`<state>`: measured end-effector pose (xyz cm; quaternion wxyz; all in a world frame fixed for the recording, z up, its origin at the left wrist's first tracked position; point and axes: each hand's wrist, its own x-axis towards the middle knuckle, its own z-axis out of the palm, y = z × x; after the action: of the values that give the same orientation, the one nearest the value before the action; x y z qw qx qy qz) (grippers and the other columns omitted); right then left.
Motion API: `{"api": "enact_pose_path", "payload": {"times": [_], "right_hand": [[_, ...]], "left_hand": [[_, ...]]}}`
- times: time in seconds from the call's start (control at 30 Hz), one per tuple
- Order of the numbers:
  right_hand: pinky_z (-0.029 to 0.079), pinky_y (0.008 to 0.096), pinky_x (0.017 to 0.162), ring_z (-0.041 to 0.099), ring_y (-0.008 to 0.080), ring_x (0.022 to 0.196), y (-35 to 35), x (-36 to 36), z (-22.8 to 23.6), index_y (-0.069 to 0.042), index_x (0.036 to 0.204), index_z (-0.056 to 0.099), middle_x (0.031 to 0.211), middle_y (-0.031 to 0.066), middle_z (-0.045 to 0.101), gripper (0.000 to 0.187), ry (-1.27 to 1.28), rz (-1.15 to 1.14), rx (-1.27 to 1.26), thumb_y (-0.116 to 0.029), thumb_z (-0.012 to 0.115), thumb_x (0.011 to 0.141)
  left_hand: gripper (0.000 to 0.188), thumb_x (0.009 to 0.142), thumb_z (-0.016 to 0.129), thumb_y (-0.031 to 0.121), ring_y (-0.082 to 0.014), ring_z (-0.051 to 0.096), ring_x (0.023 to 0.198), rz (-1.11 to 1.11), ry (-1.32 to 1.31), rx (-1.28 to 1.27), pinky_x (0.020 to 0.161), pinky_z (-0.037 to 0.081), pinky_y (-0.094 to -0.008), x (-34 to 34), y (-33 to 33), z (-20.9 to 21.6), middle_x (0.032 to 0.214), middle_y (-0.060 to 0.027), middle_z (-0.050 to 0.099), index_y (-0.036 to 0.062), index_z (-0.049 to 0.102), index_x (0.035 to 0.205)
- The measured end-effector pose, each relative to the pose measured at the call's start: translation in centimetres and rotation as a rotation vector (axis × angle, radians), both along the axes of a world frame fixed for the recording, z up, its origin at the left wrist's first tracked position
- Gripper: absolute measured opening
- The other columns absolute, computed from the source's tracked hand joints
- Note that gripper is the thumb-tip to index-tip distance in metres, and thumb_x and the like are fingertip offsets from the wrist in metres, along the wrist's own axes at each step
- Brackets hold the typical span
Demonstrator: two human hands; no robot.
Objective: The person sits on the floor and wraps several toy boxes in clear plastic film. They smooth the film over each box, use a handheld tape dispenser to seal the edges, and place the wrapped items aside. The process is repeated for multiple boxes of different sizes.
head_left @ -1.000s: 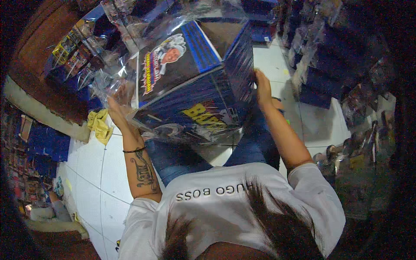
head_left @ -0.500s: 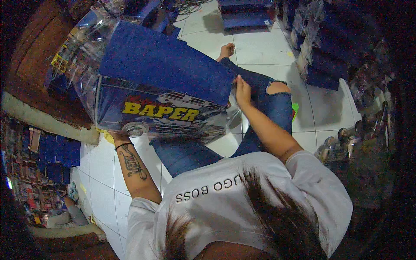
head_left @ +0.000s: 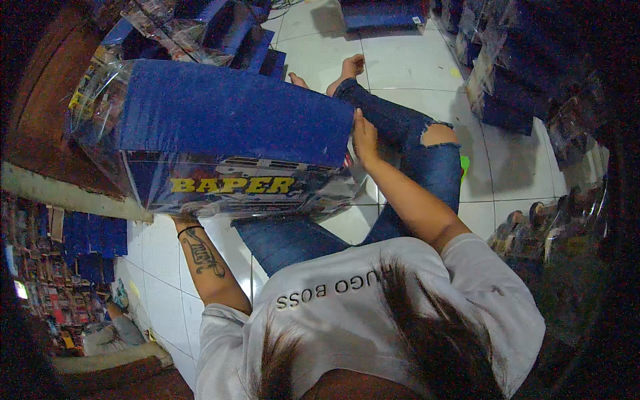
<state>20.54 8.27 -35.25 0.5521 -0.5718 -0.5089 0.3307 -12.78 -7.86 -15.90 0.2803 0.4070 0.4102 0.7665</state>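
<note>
A large blue box [head_left: 233,110] in loose clear plastic film is held up over my lap. Its printed side, with yellow lettering and a vehicle picture, faces me. My right hand [head_left: 364,137] grips the box's right end, fingers along the edge and palm against the film. Under the near left corner is my left hand [head_left: 183,219], bearing the box from below; the box hides its fingers. Crinkled clear film [head_left: 93,127] bulges off the left end, over small colourful packs.
Several more blue boxes [head_left: 240,40] in film stand beyond the held one. Another blue box [head_left: 380,17] lies on the white tiled floor [head_left: 393,67] at the far side. Wrapped stacks [head_left: 500,100] line the right. Another person's leg [head_left: 113,337] shows at lower left.
The box has swung left, its far left corner dropping nearer to me and its blue face levelling out. Both hands have stayed with it. A second foot now shows beyond it.
</note>
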Motion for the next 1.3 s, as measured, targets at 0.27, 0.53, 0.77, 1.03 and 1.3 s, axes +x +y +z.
{"api": "enact_pose_path", "payload": {"times": [0.27, 0.53, 0.77, 1.03, 1.3], "right_hand": [[0.046, 0.0454, 0.069, 0.062, 0.0396, 0.076, 1.1, 3.7, 1.1, 0.002, 0.084, 0.064, 0.080, 0.0236, 0.064, 0.044, -0.073, -0.097, 0.047, -0.037, 0.048, 0.097], [0.041, 0.0345, 0.098, 0.056, 0.0262, 0.113, 1.1, 4.5, 20.2, -0.006, 0.127, 0.054, 0.120, 0.0137, 0.061, 0.045, -0.040, 0.604, 0.230, -0.038, 0.053, 0.096], [0.044, 0.0382, 0.093, 0.059, 0.0194, 0.103, -2.6, 13.5, 40.2, -0.007, 0.127, 0.054, 0.117, 0.0087, 0.062, 0.051, -0.226, 0.579, 0.088, -0.043, 0.056, 0.092], [0.052, 0.0403, 0.076, 0.066, 0.0260, 0.085, -5.6, 12.7, 47.8, 0.001, 0.099, 0.066, 0.086, 0.0153, 0.068, 0.026, -1.146, 0.243, 0.161, -0.013, 0.069, 0.077], [0.052, 0.0446, 0.071, 0.066, 0.0354, 0.080, -1.4, 11.9, 46.6, 0.000, 0.091, 0.069, 0.083, 0.0211, 0.066, 0.029, -1.540, 0.148, 0.386, -0.020, 0.067, 0.070]], "left_hand": [[0.049, 0.095, 0.047, 0.032, -0.0317, 0.055, 0.117, 0.018, 0.013, 0.012, 0.104, 0.040, -0.0409, 0.4, -0.3, -0.2, 0.130, -0.0229, 0.053, -0.0053, 0.049, 0.127], [0.049, 0.094, 0.048, 0.031, -0.0310, 0.055, 0.117, 0.136, -0.097, 0.114, 0.105, 0.040, -0.0399, 2.5, 1.3, 2.1, 0.130, -0.0230, 0.053, -0.0055, 0.048, 0.127], [0.052, 0.103, 0.032, 0.035, -0.0284, 0.061, 0.103, 0.251, -0.071, 0.149, 0.095, 0.044, -0.0381, 13.1, -0.4, 5.2, 0.113, -0.0199, 0.064, -0.0077, 0.059, 0.114], [0.060, 0.105, 0.019, 0.034, -0.0228, 0.061, 0.097, 0.331, 0.049, 0.148, 0.086, 0.049, -0.0342, 17.0, -3.0, 6.1, 0.114, -0.0172, 0.064, -0.0062, 0.062, 0.114], [0.053, 0.104, 0.023, 0.030, -0.0267, 0.059, 0.110, 0.332, 0.175, 0.203, 0.087, 0.052, -0.0369, 17.1, -4.1, 6.6, 0.120, -0.0175, 0.062, -0.0084, 0.057, 0.119]]}}
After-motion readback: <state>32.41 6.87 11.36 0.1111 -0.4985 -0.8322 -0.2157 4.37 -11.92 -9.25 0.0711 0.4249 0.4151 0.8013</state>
